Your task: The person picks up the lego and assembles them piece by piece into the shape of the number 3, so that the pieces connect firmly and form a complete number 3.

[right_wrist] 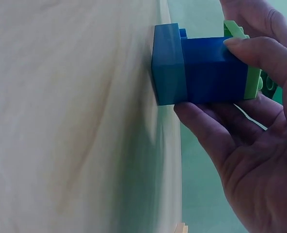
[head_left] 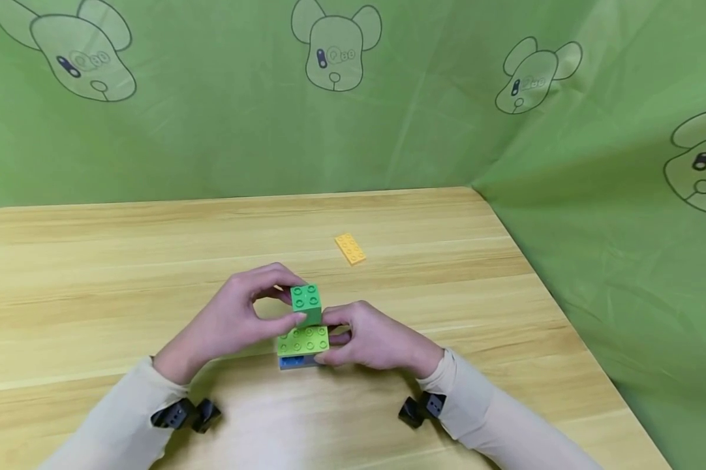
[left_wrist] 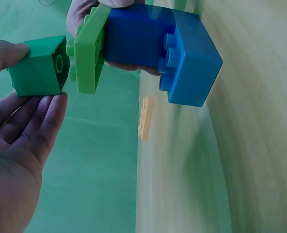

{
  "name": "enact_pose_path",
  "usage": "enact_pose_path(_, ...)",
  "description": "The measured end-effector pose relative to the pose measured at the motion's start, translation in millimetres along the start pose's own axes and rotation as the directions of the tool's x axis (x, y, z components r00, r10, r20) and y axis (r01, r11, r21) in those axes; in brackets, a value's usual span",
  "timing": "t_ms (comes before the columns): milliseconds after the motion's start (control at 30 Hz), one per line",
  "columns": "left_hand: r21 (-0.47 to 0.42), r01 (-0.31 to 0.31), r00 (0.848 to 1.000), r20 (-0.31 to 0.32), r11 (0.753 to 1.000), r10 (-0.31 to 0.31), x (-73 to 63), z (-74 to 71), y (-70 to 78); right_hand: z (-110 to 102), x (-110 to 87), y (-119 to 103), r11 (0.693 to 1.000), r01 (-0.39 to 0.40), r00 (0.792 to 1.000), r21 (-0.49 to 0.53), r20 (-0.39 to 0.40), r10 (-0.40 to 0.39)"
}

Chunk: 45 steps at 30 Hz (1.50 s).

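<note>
My left hand (head_left: 235, 316) pinches a green toy building brick (head_left: 306, 297) between thumb and fingers. The brick is tilted, its hollow underside right at the studs of a lime green plate (head_left: 303, 341). Beneath that plate sits a dark blue brick (left_wrist: 138, 36), joined to a lighter blue brick (left_wrist: 194, 68) at the bottom of the stack. The dark brick is offset, leaving a row of the lower brick's studs bare. From the right side, my right hand (head_left: 379, 336) grips the stack, its thumb on the dark blue brick and lime plate in the right wrist view.
A yellow-orange studded plate (head_left: 350, 249) lies on the wooden table (head_left: 124, 261), beyond the hands. Green cloth (head_left: 423, 130) with printed mouse heads hangs behind the table and along its right side. Small black devices are strapped to both wrists.
</note>
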<state>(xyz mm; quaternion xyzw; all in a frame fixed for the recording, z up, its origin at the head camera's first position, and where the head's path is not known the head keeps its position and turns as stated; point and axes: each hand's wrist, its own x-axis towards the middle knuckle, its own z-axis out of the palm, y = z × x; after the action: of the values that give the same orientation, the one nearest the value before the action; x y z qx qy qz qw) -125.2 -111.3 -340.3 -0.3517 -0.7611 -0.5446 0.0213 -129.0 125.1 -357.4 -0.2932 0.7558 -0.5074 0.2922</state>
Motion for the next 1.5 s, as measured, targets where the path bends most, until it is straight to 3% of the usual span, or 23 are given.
enact_pose_path(233,-0.015,0.047,0.999,0.019,0.999,-0.047,-3.5,1.8,3.5,0,0.4,1,0.999,-0.002,1.0,0.034,0.005,0.002)
enact_pose_path(667,-0.013,-0.093,0.994,0.049,0.996,0.094,-5.9,10.3,6.4,1,1.0,2,1.0,-0.005,1.0,0.027,-0.001,0.005)
enact_pose_path(1200,0.02,-0.163,0.985,0.063,0.986,0.162,-6.7,15.4,1.1,-1,1.2,5,0.996,-0.024,1.0,0.088,0.0,0.024)
enact_pose_path(1500,0.027,-0.159,0.985,0.076,0.987,0.157,-10.9,19.3,-2.8,1,1.6,5,0.999,-0.013,1.0,0.033,-0.011,0.013)
